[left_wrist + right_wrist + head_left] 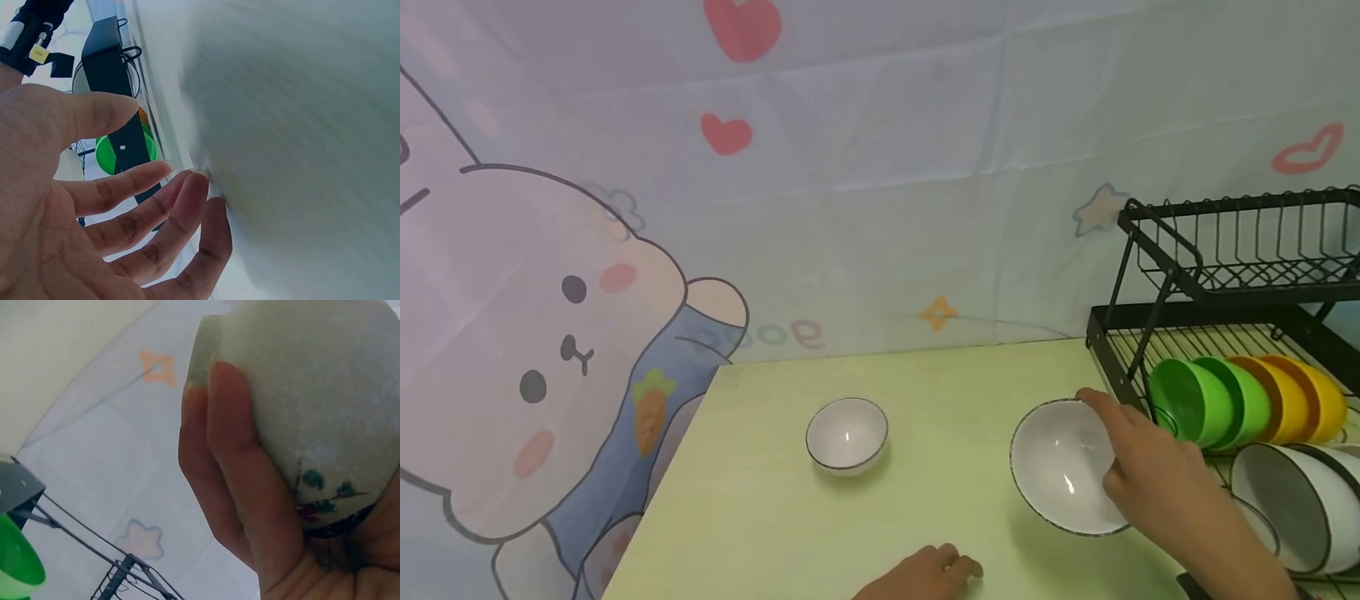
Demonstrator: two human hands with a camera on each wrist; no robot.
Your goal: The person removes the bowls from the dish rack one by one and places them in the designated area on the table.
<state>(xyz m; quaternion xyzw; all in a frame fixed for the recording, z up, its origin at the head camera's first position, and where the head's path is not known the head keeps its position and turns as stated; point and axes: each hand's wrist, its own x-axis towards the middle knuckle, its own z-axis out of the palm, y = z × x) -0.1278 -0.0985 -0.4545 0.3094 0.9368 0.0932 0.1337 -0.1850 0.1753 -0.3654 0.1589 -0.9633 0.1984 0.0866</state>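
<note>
My right hand (1165, 475) grips a white bowl (1063, 467) with a thin dark rim, its inside tilted toward the head camera. In the right wrist view, fingers lie along the outside of this bowl (319, 394), which bears a painted floral pattern. A shadow falls on the table below it. A second, smaller-looking white bowl (847, 435) stands upright on the table, left of the held one. My left hand (925, 575) rests low at the table's front, fingers loosely bent, fingertips right at the tabletop in the left wrist view; nothing is in its palm (94, 206).
On the right stands a black two-tier dish rack (1120, 367). Its lower tier holds green bowls (1195, 404), orange bowls (1292, 400) and white bowls (1285, 504) on edge. Behind the pale yellow table (760, 517) hangs a printed cloth (880, 208) with a cartoon figure.
</note>
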